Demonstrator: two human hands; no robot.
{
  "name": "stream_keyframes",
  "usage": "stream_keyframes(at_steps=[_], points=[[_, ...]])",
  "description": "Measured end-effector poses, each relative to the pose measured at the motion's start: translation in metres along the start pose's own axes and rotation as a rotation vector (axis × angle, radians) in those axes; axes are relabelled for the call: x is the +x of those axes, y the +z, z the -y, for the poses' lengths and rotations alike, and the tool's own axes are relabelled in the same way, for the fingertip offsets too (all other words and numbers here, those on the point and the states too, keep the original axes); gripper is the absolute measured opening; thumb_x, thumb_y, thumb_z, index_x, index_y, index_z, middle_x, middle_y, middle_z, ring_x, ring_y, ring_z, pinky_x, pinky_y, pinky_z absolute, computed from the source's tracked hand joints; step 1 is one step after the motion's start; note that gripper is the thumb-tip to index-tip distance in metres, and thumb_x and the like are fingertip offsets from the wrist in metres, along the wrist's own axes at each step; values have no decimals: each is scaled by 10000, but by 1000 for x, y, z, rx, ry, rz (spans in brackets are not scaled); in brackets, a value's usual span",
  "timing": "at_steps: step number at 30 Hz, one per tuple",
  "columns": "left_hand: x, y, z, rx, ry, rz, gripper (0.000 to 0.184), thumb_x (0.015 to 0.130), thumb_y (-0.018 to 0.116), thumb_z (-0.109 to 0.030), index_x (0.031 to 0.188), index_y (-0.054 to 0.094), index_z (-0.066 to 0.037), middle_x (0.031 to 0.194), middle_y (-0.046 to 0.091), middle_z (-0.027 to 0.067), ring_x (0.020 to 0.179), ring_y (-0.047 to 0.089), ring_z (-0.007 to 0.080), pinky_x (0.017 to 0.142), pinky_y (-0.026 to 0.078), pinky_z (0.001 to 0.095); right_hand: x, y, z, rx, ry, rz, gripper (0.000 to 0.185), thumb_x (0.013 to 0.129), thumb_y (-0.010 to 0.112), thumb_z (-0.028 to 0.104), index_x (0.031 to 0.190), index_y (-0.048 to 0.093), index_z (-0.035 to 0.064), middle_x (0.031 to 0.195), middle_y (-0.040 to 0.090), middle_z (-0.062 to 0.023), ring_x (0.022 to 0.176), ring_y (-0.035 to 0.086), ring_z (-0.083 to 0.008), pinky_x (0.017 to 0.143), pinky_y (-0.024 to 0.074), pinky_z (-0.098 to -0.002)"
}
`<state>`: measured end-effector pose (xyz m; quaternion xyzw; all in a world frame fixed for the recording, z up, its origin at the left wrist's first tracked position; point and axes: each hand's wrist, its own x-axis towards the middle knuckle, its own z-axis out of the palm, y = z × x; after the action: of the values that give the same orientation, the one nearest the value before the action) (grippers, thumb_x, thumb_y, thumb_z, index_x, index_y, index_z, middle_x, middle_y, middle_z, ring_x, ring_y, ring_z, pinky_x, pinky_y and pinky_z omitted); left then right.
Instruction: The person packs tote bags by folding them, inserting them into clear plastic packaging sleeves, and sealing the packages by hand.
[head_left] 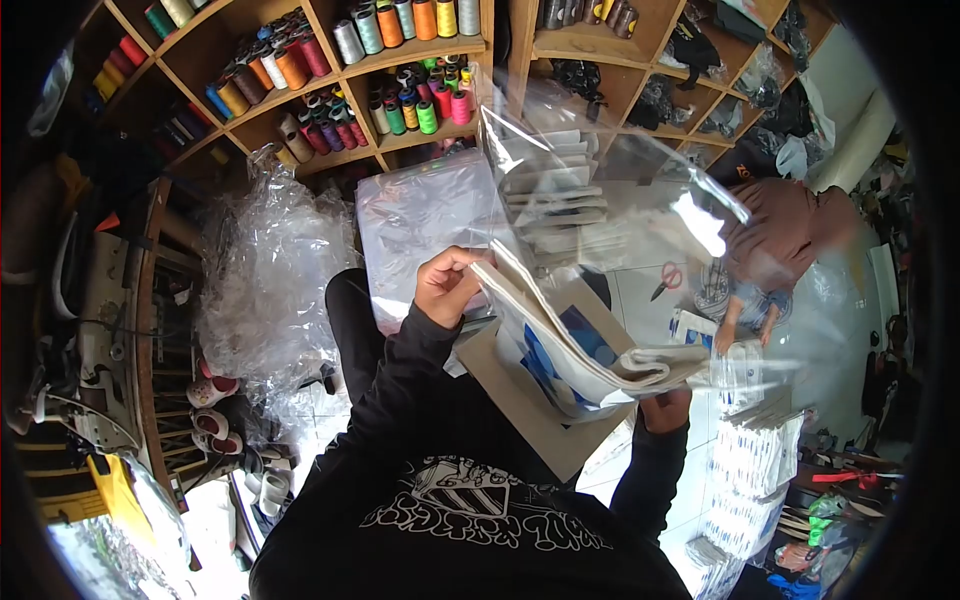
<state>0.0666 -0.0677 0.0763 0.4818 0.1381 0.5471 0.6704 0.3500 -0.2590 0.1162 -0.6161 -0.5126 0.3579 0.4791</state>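
Observation:
A folded cream cloth with a blue print (560,350) is held slantwise over my lap. My left hand (446,287) pinches its upper left corner between thumb and fingers. Under the rolled right end, my right hand (666,408) grips the cloth; its fingers are partly hidden. A large clear plastic bag (640,190) spreads up and away from the cloth; whether the cloth is inside it I cannot tell. Beneath the cloth lies a stiff grey-brown board (500,375), resting against my lap.
A stack of clear plastic bags (425,220) lies ahead, with crumpled plastic (270,300) to the left. Red-handled scissors (667,280) lie on the floor. At right, another person (780,240) handles bundles near stacked packs (750,460). Shelves hold thread spools (425,105).

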Motion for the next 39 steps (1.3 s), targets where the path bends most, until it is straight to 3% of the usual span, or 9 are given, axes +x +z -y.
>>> stream_keyframes(at_steps=[8,14,17,19,22,25,29,31,39], points=[[-7,39,-5,316,277,-317,143,801,518,80,928,502,17,993,580,107,911,542,131,817,413,261,-1,1,-5,54,-34,-125,263,756,589,69,993,577,-45,1010,591,-149,932,564,-229,822,424,-321],[-3,33,-14,-11,179,-189,136,805,564,-8,906,475,12,932,592,119,848,574,194,824,434,328,-1,-2,1,-154,-74,-157,207,758,589,80,932,614,-28,917,628,-140,855,597,-226,762,444,-311],[-1,34,-18,98,209,-94,153,789,550,85,910,482,21,962,583,108,899,541,120,780,425,258,-3,-3,-2,-161,-56,-154,209,756,592,77,936,612,-28,917,627,-140,855,596,-222,760,443,-308],[-3,49,-17,236,261,-320,174,773,572,98,899,481,19,924,587,109,855,551,116,756,438,250,-5,-1,-9,4,-3,-157,238,759,593,71,973,593,-34,953,615,-140,879,584,-210,775,441,-306],[-6,54,-12,293,301,-390,196,762,582,111,900,481,15,896,589,110,816,559,115,745,448,241,-6,3,-8,111,-30,-162,272,763,589,57,1016,566,-42,1001,595,-136,908,567,-201,792,437,-302],[-5,55,-13,201,315,-391,196,755,577,124,874,469,11,937,594,135,878,586,159,779,451,245,-7,2,-6,117,-26,-133,291,769,583,48,1042,546,-47,1034,579,-136,930,556,-200,812,431,-301],[-3,60,-20,158,348,-393,225,754,585,113,937,489,24,912,608,126,838,589,136,759,456,233,-8,-1,-13,111,-45,-124,281,771,578,42,1035,548,-48,1027,582,-140,929,558,-200,812,431,-298],[-5,64,-27,221,171,-479,293,753,598,99,1019,493,36,880,624,118,784,590,117,743,460,227,-9,0,-9,44,-40,-125,280,774,571,39,1038,544,-51,1021,586,-145,928,560,-201,812,433,-301],[-15,51,-3,197,252,-494,298,758,610,87,1037,508,59,932,622,130,846,594,138,758,460,224,-11,7,-5,78,-41,-192,290,771,563,32,1048,543,-53,1007,596,-154,906,577,-213,805,440,-314]])
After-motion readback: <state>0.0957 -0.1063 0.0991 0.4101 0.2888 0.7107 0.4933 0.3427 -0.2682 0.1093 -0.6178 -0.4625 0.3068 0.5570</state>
